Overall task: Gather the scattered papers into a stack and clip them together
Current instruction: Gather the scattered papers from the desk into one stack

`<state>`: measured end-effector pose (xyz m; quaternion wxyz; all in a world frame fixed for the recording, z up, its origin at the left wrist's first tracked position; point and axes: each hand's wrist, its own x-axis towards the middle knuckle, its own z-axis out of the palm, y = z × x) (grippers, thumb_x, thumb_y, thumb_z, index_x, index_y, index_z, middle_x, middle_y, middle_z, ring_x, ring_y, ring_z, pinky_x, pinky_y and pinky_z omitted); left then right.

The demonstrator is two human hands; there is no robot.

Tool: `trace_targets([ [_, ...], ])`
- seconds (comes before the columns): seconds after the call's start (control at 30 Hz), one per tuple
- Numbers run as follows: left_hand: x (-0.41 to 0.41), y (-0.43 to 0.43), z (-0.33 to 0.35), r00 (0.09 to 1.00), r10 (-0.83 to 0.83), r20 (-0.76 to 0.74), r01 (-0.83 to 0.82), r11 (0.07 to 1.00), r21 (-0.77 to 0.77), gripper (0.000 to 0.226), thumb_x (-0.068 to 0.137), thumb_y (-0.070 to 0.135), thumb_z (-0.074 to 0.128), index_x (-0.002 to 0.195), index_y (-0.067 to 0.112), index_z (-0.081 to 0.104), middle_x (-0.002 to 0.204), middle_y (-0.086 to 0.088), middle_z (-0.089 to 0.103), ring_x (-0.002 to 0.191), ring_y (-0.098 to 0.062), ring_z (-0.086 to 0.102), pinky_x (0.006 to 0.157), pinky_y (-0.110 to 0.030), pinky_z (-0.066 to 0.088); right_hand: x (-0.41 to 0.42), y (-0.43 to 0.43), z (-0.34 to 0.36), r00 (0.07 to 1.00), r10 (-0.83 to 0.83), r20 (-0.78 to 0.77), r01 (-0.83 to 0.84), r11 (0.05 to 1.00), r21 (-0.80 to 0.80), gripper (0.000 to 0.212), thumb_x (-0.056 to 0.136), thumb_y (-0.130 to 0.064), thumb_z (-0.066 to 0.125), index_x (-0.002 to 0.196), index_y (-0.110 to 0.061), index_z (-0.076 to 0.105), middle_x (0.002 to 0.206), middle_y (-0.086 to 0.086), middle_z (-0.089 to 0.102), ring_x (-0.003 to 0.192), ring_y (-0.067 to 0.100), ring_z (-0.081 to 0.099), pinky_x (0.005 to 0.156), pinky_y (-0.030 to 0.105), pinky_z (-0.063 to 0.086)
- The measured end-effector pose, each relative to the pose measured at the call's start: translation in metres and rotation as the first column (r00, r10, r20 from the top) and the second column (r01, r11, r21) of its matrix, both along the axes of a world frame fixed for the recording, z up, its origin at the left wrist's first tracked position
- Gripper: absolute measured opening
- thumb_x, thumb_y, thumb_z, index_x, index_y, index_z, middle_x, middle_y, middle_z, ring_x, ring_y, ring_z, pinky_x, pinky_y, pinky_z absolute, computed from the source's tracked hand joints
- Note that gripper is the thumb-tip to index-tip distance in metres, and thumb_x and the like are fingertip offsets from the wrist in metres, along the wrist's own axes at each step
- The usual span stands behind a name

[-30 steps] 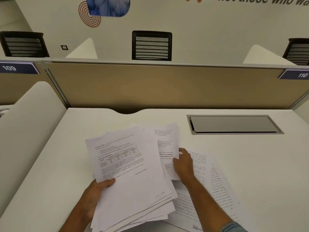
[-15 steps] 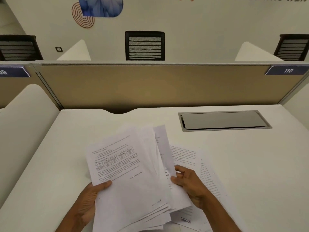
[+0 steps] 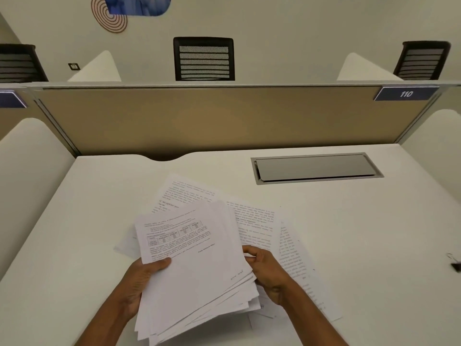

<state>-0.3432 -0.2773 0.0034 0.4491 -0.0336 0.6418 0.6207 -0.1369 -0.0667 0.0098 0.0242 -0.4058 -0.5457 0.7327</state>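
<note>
Holding a fanned stack of papers (image 3: 197, 275) above the bench (image 3: 349, 233), the left hand (image 3: 139, 283) pinches its left edge; the right hand (image 3: 269, 273) clasps its right edge, loose sheets (image 3: 259, 226) beneath.

The left hand (image 3: 142, 283) grips a fanned stack of papers (image 3: 199, 270) by its left edge, thumb lying across the printed top sheet. The right hand (image 3: 268, 273) pinches the stack's right edge. More printed sheets (image 3: 259, 228) lie loose on the white surface (image 3: 361, 245) beyond and to the right of the right hand. A black binder clip (image 3: 455, 265) sits well to the right of that hand, at the frame's edge.
</note>
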Motion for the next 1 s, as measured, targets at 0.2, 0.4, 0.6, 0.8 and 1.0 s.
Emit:
trace_targets([
  [0.2, 0.006, 0.004, -0.008, 0.989, -0.043, -0.140, 0.034, 0.997, -0.065, 0.042, 0.091, -0.001, 0.067, 0.129, 0.017, 0.063, 0.120, -0.010, 0.073, 0.107, -0.033, 0.068, 0.084, -0.042, 0.056, 0.016, 0.014, -0.008, 0.837, -0.522, 0.165, 0.360, 0.751, 0.553, 0.032, 0.097, -0.012, 0.062, 0.129, -0.014, 0.061, 0.124, 0.009, 0.066, 0.112, 0.026, 0.064, 0.088, 0.030, 0.049],
  [0.4, 0.003, 0.001, -0.027, 0.988, -0.023, -0.151, -0.001, 0.988, -0.153, 0.047, 0.091, -0.006, 0.064, 0.135, 0.011, 0.059, 0.126, -0.019, 0.068, 0.108, -0.038, 0.064, 0.099, -0.053, 0.051, 0.016, 0.038, -0.011, 0.818, -0.514, 0.259, 0.383, 0.822, 0.421, 0.056, 0.092, -0.023, 0.070, 0.142, -0.015, 0.047, 0.139, 0.013, 0.058, 0.117, 0.030, 0.063, 0.095, 0.040, 0.056],
  [0.6, 0.002, 0.001, -0.031, 0.985, -0.032, -0.167, 0.002, 0.984, -0.180, 0.045, 0.091, -0.005, 0.065, 0.133, 0.012, 0.060, 0.125, -0.019, 0.067, 0.114, -0.041, 0.062, 0.103, -0.057, 0.049, 0.013, 0.049, -0.008, 0.850, -0.441, 0.287, 0.359, 0.885, 0.297, 0.038, 0.088, -0.021, 0.076, 0.119, -0.006, 0.060, 0.114, 0.014, 0.072, 0.080, 0.025, 0.072, 0.056, 0.029, 0.055],
  [0.8, 0.003, 0.000, -0.033, 0.982, -0.025, -0.189, -0.010, 0.983, -0.181, 0.048, 0.091, -0.005, 0.065, 0.137, 0.008, 0.057, 0.128, -0.022, 0.065, 0.113, -0.042, 0.061, 0.104, -0.058, 0.048, 0.014, 0.038, -0.015, 0.899, -0.330, 0.288, 0.255, 0.929, 0.268, 0.021, 0.088, -0.019, 0.075, 0.107, -0.011, 0.071, 0.107, 0.007, 0.077, 0.085, 0.026, 0.076, 0.073, 0.040, 0.065],
  [1.0, 0.006, -0.002, -0.030, 0.982, -0.022, -0.187, -0.008, 0.987, -0.161, 0.048, 0.092, -0.003, 0.066, 0.137, 0.009, 0.056, 0.131, -0.023, 0.064, 0.117, -0.044, 0.060, 0.106, -0.061, 0.046, 0.018, 0.017, -0.017, 0.932, -0.270, 0.243, 0.183, 0.927, 0.327, 0.025, 0.094, -0.011, 0.060, 0.116, -0.018, 0.068, 0.107, -0.003, 0.072, 0.089, 0.018, 0.072, 0.070, 0.032, 0.062],
])
